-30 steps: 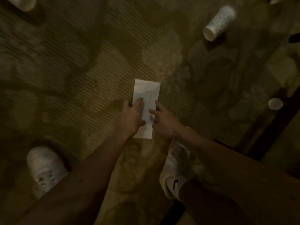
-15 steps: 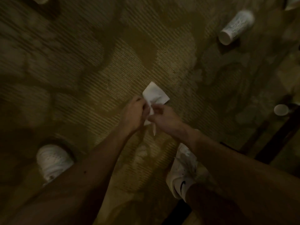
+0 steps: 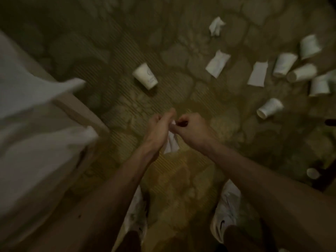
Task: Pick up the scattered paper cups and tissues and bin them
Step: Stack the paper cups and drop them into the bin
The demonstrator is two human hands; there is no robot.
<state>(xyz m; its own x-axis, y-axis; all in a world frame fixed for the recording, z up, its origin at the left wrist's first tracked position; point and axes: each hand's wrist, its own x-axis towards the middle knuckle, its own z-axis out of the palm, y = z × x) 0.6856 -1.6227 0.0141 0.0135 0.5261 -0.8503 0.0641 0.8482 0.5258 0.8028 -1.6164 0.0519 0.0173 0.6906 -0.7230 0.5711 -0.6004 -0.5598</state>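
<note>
The patterned carpet floor (image 3: pixel 127 42) fills the view, dim and brownish, and it carries everything here. On your left a big white bag (image 3: pixel 27 124) takes up that whole side; it is blurred, so you cannot tell what it hangs on. Your two bare forearms reach forward over the middle of the floor, and your left hand (image 3: pixel 157 128) and right hand (image 3: pixel 192 128) meet there. The fingers of both are curled in and pinch one held tissue (image 3: pixel 171 144), which is bunched up and hangs down between your wrists, off the floor. Below them stand your white shoes, the left shoe (image 3: pixel 137 215) and the right shoe (image 3: pixel 225 211), apart from each other. A lone cup (image 3: pixel 145 76) lies on its side beyond your hands, near the bag. A second cup (image 3: pixel 270 108) lies to your right, and further right four cups lie close together in a cluster (image 3: pixel 301 72). A small cup (image 3: pixel 312 173) sits near the right edge, its mouth facing you. Two flat tissues, the first (image 3: pixel 217 63) and the other (image 3: pixel 258 74), lie beside the cluster, and a crumpled tissue (image 3: pixel 216 26) lies beyond them.
</note>
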